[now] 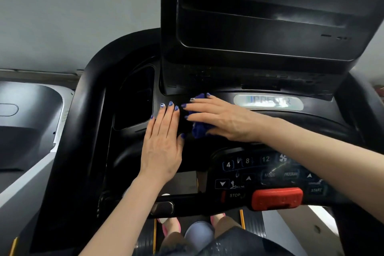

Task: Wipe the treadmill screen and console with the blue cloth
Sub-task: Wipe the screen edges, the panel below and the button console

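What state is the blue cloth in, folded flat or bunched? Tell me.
Bunched: the blue cloth shows crumpled folds under the right hand.

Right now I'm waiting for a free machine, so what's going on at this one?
A person stands on a black treadmill, cleaning its console. Their right hand presses a crumpled blue cloth flat against the black plastic panel just below the large dark screen. Their left hand rests flat on the panel beside it, fingers straight, holding nothing. The cloth sits above the button pad with the red safety key, which neither hand touches.
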Available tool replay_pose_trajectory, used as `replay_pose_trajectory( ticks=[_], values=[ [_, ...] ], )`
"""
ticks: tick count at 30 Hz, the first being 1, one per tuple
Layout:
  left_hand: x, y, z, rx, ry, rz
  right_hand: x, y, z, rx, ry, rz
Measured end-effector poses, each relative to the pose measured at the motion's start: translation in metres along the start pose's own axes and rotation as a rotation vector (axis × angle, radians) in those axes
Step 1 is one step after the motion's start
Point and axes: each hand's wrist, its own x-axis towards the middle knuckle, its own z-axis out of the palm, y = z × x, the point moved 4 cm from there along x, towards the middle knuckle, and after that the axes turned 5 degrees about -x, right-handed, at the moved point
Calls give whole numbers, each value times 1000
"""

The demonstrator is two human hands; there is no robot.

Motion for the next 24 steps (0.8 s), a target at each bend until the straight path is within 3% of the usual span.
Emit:
replay_pose_trajectory(
  ticks=[6,12,17,24],
  values=[
    [-1,1,-1,25,1,10,-43,24,-18,-30,-15,-19],
    [-2,1,-2,6,12,7,-3,0,-3,-26,75,46],
    [-1,1,-1,6,16,16,-49,30,-12,46,138,237],
    [-1,2,-2,14,-4,10,1,13,-5,43,127,276]
  ],
)
